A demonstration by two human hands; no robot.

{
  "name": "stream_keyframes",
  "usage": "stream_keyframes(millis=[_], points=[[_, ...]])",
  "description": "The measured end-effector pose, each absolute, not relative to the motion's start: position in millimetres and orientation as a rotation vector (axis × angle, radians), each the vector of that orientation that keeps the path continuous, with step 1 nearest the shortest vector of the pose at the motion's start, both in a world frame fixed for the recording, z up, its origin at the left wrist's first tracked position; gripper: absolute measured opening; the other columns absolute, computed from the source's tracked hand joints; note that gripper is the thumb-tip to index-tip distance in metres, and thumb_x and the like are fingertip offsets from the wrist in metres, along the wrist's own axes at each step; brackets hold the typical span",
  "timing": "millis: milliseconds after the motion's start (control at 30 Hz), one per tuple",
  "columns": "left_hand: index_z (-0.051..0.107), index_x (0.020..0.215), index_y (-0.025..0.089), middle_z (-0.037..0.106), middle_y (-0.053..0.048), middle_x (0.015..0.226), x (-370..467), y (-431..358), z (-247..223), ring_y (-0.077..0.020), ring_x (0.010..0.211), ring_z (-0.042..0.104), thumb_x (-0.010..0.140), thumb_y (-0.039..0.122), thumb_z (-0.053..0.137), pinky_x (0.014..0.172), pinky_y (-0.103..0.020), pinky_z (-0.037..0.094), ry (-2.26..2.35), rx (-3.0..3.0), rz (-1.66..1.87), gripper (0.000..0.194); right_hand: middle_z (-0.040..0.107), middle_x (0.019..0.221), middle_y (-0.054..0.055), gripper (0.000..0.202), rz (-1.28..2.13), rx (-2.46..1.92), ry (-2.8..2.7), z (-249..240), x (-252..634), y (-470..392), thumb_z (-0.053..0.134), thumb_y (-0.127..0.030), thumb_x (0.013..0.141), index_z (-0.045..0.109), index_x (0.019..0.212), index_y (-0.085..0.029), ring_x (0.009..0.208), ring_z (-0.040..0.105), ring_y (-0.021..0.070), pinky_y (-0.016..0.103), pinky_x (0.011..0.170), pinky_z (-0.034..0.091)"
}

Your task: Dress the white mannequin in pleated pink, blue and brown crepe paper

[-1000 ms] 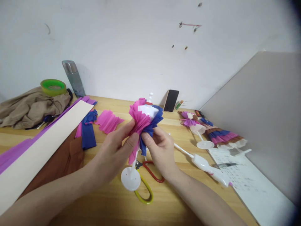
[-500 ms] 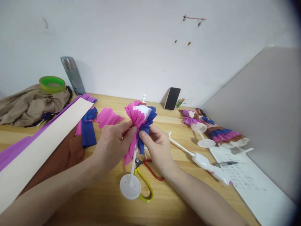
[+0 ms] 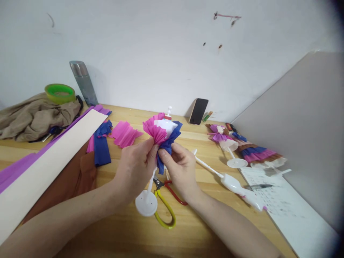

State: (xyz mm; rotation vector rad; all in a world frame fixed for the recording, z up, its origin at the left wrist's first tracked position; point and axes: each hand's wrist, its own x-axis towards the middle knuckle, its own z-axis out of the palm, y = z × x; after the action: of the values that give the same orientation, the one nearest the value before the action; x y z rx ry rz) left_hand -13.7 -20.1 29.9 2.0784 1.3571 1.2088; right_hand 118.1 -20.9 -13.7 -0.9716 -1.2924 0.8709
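Observation:
My left hand (image 3: 135,165) is closed, thumb and fingers pinching gathered pink crepe paper (image 3: 155,130). With thumb and forefinger, my right hand (image 3: 182,167) grips pleated blue crepe paper (image 3: 174,136) beside it. Both papers wrap around a small white plastic dress form (image 3: 166,126), whose knobbed top with a red band sticks out above. Its waist is hidden by the paper and my fingers. Below my hands its stand slants down to a round white base (image 3: 146,203). Scissors with one yellow and one red handle (image 3: 166,211) lie on the table beneath.
Crepe strips and a long cream card (image 3: 53,161) lie left, with a pink piece (image 3: 125,134) nearby. Behind are cloth (image 3: 34,114), green tape (image 3: 59,94), a flask (image 3: 84,82) and a phone (image 3: 199,111). At right are another bare form (image 3: 239,190), dressed figures (image 3: 258,152) and written paper (image 3: 301,218).
The dress form has tilted further, its top moving right and its base shifting up and left. The pink paper's lower end is now hidden behind my left hand. Both hands keep their pinch.

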Motion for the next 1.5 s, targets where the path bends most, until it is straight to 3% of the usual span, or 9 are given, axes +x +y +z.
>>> stream_keyframes(millis=[200, 433, 700, 933, 1167, 1333, 1500], points=[[0.053, 0.063, 0.017, 0.043, 0.004, 0.054, -19.2, -17.9, 36.8, -0.0091, 0.05, 0.039, 0.088, 0.031, 0.049, 0.047, -0.021, 0.031, 1.186, 1.898, 1.127, 0.028, 0.059, 0.068, 0.0, 0.016, 0.901, -0.952, -1.252, -3.5, 119.8, -20.9, 0.069, -0.033, 0.077, 0.064, 0.073, -0.019, 0.065, 0.049, 0.0133, 0.026, 0.063, 0.044], [0.06, 0.067, 0.017, 0.051, 0.003, 0.06, -26.5, -13.9, 41.5, -0.0114, 0.058, 0.047, 0.089, 0.035, 0.051, 0.052, -0.021, 0.039, 1.065, 1.722, 1.122, 0.03, 0.064, 0.069, 0.0, 0.022, 1.015, -0.955, -1.169, 0.8, 124.4, -18.7, 0.073, -0.04, 0.073, 0.069, 0.076, -0.02, 0.059, 0.051, 0.0122, 0.025, 0.056, 0.046], [0.049, 0.058, 0.017, 0.04, 0.005, 0.053, -27.3, -11.7, 40.1, -0.0092, 0.052, 0.038, 0.09, 0.035, 0.05, 0.047, -0.021, 0.032, 1.108, 1.76, 1.119, 0.036, 0.067, 0.071, 0.0, 0.024, 1.079, -0.919, -1.172, -1.9, 122.5, -15.6, 0.074, -0.043, 0.073, 0.071, 0.078, -0.02, 0.058, 0.053, 0.0119, 0.025, 0.056, 0.047], [0.056, 0.061, 0.018, 0.055, 0.001, 0.055, -30.6, -0.5, 33.0, -0.0154, 0.059, 0.055, 0.089, 0.042, 0.052, 0.053, -0.025, 0.044, 1.114, 1.692, 1.11, 0.037, 0.067, 0.071, 0.0, 0.024, 1.134, -0.907, -1.121, -10.4, 126.6, -9.6, 0.076, -0.043, 0.071, 0.073, 0.079, -0.021, 0.06, 0.055, 0.0132, 0.025, 0.056, 0.046], [0.056, 0.058, 0.019, 0.06, -0.001, 0.059, -28.3, 12.8, 22.7, -0.0179, 0.065, 0.062, 0.086, 0.044, 0.053, 0.064, -0.029, 0.052, 1.044, 1.615, 0.997, 0.038, 0.064, 0.062, 0.0, 0.028, 1.289, -0.904, -0.982, -18.7, 126.5, 4.2, 0.079, -0.046, 0.066, 0.069, 0.069, -0.02, 0.053, 0.049, 0.012, 0.024, 0.051, 0.043], [0.062, 0.07, 0.017, 0.072, -0.006, 0.077, -26.8, 24.9, 24.2, -0.0205, 0.078, 0.069, 0.081, 0.043, 0.058, 0.073, -0.031, 0.054, 1.124, 1.327, 0.924, 0.028, 0.065, 0.061, -0.001, 0.031, 1.325, -0.914, -0.9, -24.7, 126.4, 11.8, 0.083, -0.044, 0.06, 0.069, 0.068, -0.017, 0.052, 0.05, 0.0099, 0.022, 0.051, 0.041], [0.065, 0.083, 0.014, 0.074, -0.012, 0.085, -39.7, 44.2, 26.6, -0.0215, 0.08, 0.071, 0.086, 0.039, 0.055, 0.07, -0.03, 0.055, 1.28, 1.153, 0.846, 0.027, 0.06, 0.054, -0.003, 0.031, 1.395, -0.941, -0.844, -33.9, 135.2, 24.4, 0.084, -0.042, 0.058, 0.066, 0.063, -0.017, 0.046, 0.047, 0.0079, 0.021, 0.047, 0.039]])
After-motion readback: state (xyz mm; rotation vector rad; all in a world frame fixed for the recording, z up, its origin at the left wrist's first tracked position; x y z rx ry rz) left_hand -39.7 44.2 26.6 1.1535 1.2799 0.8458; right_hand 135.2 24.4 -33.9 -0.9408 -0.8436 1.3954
